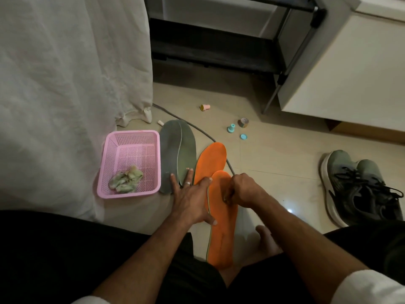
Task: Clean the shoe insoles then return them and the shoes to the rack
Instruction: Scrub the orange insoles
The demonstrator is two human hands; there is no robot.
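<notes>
Two orange insoles lie on the floor in front of me: the near one point(222, 229) runs toward my legs and the far one point(211, 159) sits beyond it. My left hand point(190, 200) rests flat with spread fingers across the left edge of the near orange insole, its thumb on that insole. My right hand point(241, 189) is curled over the top of the same insole; what it holds is hidden. Two grey-green insoles point(177, 154) lie overlapped to the left. A pair of grey-green sneakers point(359, 185) stands at the right. The black shoe rack point(219, 47) is ahead.
A pink basket point(129, 141) with a crumpled wipe point(126, 178) sits left of the insoles, against a white curtain point(65, 84). A grey cable point(197, 128) runs under the insoles. Small pink and teal caps point(231, 128) and a tape roll point(243, 122) lie on the floor. A white cabinet point(350, 73) stands at right.
</notes>
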